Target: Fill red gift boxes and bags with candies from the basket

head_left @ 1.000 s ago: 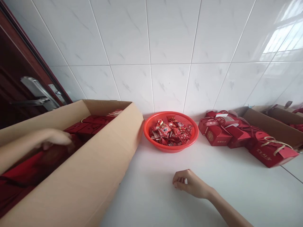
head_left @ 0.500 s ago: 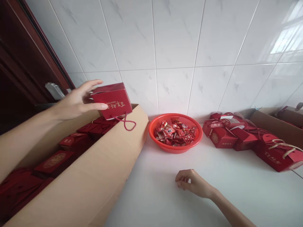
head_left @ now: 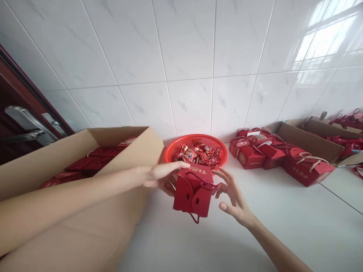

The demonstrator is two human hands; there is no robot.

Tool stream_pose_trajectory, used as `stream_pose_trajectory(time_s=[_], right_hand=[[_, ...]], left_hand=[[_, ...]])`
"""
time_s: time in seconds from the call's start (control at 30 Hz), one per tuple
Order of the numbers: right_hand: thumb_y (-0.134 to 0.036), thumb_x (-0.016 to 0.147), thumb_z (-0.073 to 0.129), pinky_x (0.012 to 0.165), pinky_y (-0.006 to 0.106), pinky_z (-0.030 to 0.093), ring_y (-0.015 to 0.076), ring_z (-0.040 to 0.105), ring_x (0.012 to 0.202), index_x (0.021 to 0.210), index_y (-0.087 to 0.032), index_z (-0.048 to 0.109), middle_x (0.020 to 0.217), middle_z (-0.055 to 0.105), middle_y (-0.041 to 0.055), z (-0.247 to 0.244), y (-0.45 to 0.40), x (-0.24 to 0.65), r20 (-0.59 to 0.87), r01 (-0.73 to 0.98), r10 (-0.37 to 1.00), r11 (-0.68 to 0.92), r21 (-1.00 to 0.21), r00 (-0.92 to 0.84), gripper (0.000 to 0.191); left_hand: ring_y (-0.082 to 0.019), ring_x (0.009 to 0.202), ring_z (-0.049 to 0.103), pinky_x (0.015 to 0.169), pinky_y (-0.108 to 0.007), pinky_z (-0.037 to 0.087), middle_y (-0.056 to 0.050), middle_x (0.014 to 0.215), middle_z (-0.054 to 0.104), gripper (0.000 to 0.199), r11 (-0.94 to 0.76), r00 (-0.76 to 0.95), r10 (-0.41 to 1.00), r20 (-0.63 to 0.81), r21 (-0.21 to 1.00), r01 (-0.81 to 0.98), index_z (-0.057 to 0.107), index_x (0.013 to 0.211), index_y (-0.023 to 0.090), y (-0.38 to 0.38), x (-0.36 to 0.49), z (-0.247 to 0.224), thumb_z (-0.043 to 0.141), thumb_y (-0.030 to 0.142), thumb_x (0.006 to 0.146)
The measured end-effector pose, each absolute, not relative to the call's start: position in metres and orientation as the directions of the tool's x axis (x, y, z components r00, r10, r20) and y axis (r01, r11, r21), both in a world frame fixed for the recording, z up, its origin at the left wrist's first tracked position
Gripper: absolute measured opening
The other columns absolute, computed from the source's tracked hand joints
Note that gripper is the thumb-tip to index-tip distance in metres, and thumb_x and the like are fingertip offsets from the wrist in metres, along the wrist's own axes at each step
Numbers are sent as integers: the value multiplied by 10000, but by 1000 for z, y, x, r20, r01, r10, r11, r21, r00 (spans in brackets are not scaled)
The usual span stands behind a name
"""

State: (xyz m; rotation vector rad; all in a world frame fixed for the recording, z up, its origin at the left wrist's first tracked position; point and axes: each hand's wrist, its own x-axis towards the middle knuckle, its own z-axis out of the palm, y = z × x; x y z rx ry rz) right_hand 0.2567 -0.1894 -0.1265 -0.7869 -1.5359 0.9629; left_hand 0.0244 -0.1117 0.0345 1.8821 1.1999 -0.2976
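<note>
My left hand (head_left: 161, 176) grips a red gift box (head_left: 188, 196) by its left side, thumb along the top edge. Gold lettering marks the box's upper face, and dark red cord handles hang from it. Its flaps with two oval holes face me. On the box's right side, my right hand (head_left: 234, 198) is open, fingers spread; its fingertips are close to the cord, and I cannot tell if they touch. Just behind the box stands a red plastic basket (head_left: 169, 151) of wrapped candies (head_left: 195, 151), partly covered by the box and my left hand.
A large cardboard box (head_left: 121, 226) on the left contains several red gift boxes (head_left: 93, 158). More gift boxes (head_left: 251, 155) stand on the white surface (head_left: 227, 245) at right, beside another cardboard box (head_left: 309, 141). A tiled wall (head_left: 190, 102) rises behind; a door handle (head_left: 31, 124) is far left.
My left hand has brought the gift box from above the cardboard box to in front of the basket, turning it. My right hand has risen toward it and spread its fingers. The view has shifted right.
</note>
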Motion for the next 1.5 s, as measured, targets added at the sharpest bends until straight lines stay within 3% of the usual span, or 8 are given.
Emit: stream_pose_trajectory(time_s=[0.13,0.3,0.63,0.77,1.13,1.23,1.33,1.5], right_hand=[[-656,797,668,819,391,521,200,630,901,1517,-367,207,1558,300,146,-130,-194,249,342,-61,907,337,-939,-247,902],[-617,842,641,737,346,498,207,630,887,1522,-295,205,1313,552,140,-138,-193,240,170,-106,935,144,-984,-311,869],[-551,786,732,805,387,501,206,641,881,1361,-269,395,1118,601,75,-144,-193,229,-29,-209,944,-103,-973,-329,724],[-568,780,714,760,374,489,184,639,758,1307,-219,427,947,624,34,-145,-191,227,-110,-116,947,-151,-982,-302,695],[-618,839,576,720,378,523,193,673,682,1273,-167,437,860,655,30,-151,-184,228,-173,-39,953,-188,-981,-248,641],[-639,873,526,719,385,548,178,667,709,1284,-182,437,1105,637,112,-154,-181,231,-109,125,988,-96,-988,-107,621],[-569,921,504,691,387,561,168,629,716,1315,-202,446,1250,571,158,-154,-181,231,179,393,983,154,-906,28,542],[-452,948,544,889,420,556,255,642,1053,1345,-229,479,1345,547,158,-144,-190,220,518,589,840,504,-632,-162,460]], left_hand=[[-265,978,694,784,-336,541,-139,1246,696,837,239,460,426,-779,588,773,616,1271,206,-105,30,10,336,839,800],[-274,895,697,719,-355,546,-157,1186,709,920,350,397,424,-814,552,757,592,1278,194,-107,31,-15,207,878,798],[-261,784,684,616,-312,511,-120,1134,709,853,-177,410,682,-606,407,896,626,1202,225,-113,27,-7,164,838,831],[-295,925,667,695,-322,483,-118,1030,711,580,-347,423,803,-419,246,905,615,996,190,-123,29,-7,391,705,849],[-191,781,642,587,-246,446,-55,1026,690,458,-371,496,697,-518,332,868,519,1232,213,-114,30,0,539,329,789],[-161,702,612,569,-224,425,-16,885,684,330,-356,535,652,-537,407,841,577,1094,207,-106,28,1,507,229,772],[-151,675,597,575,-217,413,-3,769,651,227,-376,579,616,-534,446,812,619,925,194,-103,26,-6,464,169,761],[-135,541,496,508,-248,347,-1,609,588,172,-396,572,666,-479,423,815,536,602,180,-110,29,-18,490,228,761]])
